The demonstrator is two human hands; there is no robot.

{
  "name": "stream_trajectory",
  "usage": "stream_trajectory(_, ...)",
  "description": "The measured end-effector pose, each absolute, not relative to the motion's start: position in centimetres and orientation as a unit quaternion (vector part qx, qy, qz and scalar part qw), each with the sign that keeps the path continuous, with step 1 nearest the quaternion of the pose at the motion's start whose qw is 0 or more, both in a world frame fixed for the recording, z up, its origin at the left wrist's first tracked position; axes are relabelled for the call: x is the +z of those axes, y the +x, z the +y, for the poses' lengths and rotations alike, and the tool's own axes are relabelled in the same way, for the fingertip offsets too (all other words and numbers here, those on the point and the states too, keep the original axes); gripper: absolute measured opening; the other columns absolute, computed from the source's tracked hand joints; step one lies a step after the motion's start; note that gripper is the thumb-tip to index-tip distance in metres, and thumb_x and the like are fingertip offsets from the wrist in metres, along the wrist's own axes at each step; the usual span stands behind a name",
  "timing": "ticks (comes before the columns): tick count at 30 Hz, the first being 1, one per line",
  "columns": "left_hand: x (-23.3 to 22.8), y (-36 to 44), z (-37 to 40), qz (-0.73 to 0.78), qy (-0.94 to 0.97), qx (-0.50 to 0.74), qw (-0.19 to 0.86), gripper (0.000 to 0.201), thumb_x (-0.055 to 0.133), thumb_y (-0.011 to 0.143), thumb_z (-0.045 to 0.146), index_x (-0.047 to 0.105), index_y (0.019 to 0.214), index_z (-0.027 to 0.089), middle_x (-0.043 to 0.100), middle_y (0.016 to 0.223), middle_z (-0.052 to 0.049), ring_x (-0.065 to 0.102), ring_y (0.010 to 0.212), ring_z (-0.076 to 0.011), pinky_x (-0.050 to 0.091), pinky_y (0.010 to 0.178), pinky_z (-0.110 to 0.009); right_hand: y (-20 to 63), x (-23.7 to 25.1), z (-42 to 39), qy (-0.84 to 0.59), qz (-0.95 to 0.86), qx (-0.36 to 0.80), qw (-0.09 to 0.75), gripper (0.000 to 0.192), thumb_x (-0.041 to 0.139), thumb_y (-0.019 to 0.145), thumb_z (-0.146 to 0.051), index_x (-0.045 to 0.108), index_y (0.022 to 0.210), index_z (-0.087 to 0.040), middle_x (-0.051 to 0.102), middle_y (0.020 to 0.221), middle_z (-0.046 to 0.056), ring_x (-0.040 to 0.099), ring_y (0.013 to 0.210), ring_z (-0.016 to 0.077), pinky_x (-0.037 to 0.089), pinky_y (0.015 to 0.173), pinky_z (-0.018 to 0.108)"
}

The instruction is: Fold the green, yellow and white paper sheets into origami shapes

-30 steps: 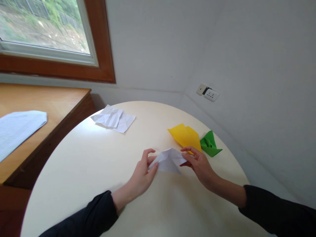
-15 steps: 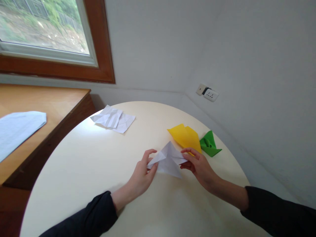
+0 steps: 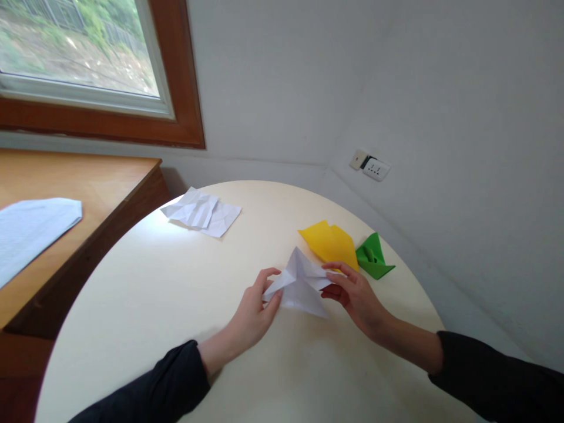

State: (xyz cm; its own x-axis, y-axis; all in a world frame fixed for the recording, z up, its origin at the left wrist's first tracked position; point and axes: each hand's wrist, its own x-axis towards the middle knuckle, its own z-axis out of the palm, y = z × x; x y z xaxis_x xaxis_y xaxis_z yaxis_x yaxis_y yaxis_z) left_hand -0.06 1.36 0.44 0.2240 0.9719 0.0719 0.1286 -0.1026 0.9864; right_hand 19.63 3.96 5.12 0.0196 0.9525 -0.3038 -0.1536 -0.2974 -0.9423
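Note:
A folded white sheet of paper (image 3: 298,288) with a raised peak is held between my two hands over the round table. My left hand (image 3: 258,308) pinches its left corner, thumb on the near side and fingers behind. On the other side, my right hand (image 3: 352,294) grips the right flap between thumb and fingers. Just beyond the right hand lies a folded yellow paper (image 3: 330,242), partly covered by its fingers. A green folded paper piece (image 3: 373,257) sits to the right of the yellow one.
Creased white papers (image 3: 202,212) lie at the far left of the round cream table (image 3: 145,305). A wooden desk (image 3: 118,176) with a pale blue folded cloth (image 3: 39,226) stands to the left. A wall socket (image 3: 376,169) is beyond the table.
The white paper's peak has shifted slightly left and up, and its lower point slightly right. Both hands keep their hold in nearly the same place.

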Motion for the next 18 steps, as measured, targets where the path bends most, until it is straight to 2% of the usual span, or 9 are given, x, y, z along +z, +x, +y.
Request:
stream_trajectory(4,0.16,-0.23,1.57,0.470,0.637,0.417,0.447,0.033,0.044,0.085,0.022,0.047,0.117,0.017,0.067,0.092,-0.007,0.060,0.078,-0.0187,0.047,0.067,-0.029,19.68,5.09,3.94,-0.532,-0.368,0.600,0.471,0.037,0.075,0.055,-0.033,0.060,0.086,-0.019,0.067,0.074,-0.001,0.062,0.059,0.0113,0.052,0.058,0.024)
stream_trajectory(9,0.38,-0.23,1.66,0.452,0.650,0.416,0.447,0.035,0.045,0.082,0.019,0.053,0.116,0.015,0.065,0.108,-0.009,0.061,0.092,-0.0210,0.047,0.081,-0.031,19.81,4.97,3.92,-0.524,-0.381,0.598,0.473,0.038,0.075,0.057,-0.033,0.062,0.090,-0.020,0.067,0.075,0.000,0.062,0.063,0.0118,0.052,0.058,0.023)
stream_trajectory(18,0.88,0.06,1.51,0.419,0.648,0.410,0.487,0.035,0.048,0.081,0.020,0.053,0.115,0.013,0.064,0.111,-0.010,0.061,0.093,-0.0201,0.048,0.081,-0.031,19.90,4.73,4.00,-0.551,-0.381,0.582,0.461,0.041,0.077,0.052,-0.027,0.063,0.089,-0.019,0.068,0.075,0.000,0.060,0.064,0.0115,0.051,0.061,0.023)
